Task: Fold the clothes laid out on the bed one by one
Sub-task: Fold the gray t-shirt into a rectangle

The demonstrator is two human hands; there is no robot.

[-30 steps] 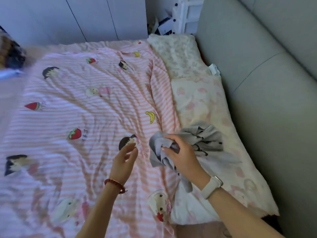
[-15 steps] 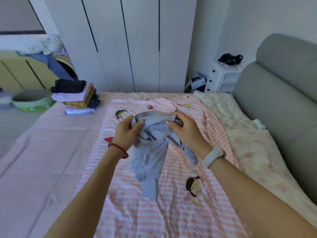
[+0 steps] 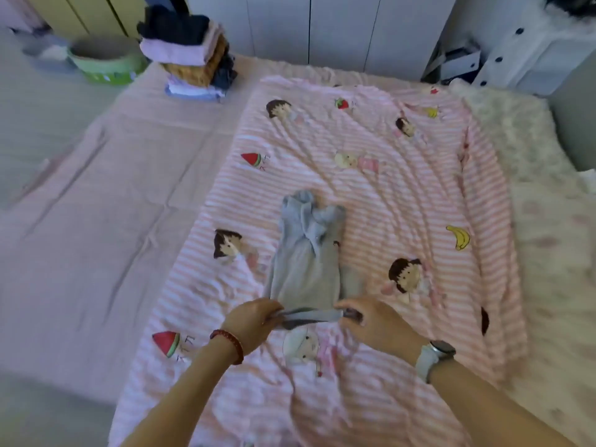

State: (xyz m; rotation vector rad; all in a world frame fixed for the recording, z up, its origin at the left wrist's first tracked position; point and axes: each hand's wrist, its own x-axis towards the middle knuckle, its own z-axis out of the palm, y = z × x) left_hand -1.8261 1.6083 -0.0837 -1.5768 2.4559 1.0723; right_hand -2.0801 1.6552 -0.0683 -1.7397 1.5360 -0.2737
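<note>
A small grey garment (image 3: pixel 306 253) lies stretched out lengthwise on the pink striped quilt (image 3: pixel 403 195), its far end bunched and crumpled. My left hand (image 3: pixel 254 321) pinches the near left corner of the garment's edge. My right hand (image 3: pixel 374 324) pinches the near right corner. Both hands hold that near edge taut just above the quilt. A red bead bracelet is on my left wrist and a watch on my right.
A stack of folded clothes (image 3: pixel 193 56) stands at the bed's far left corner, beside a green basin (image 3: pixel 106 59). A plain pink sheet (image 3: pixel 96 221) covers the bed's left side. A floral pillow (image 3: pixel 516 130) and grey headboard lie to the right, white wardrobe doors behind.
The grey garment was held bunched in the air between both hands; now it lies spread on the quilt. Both hands have come down and toward me and pinch its near edge.
</note>
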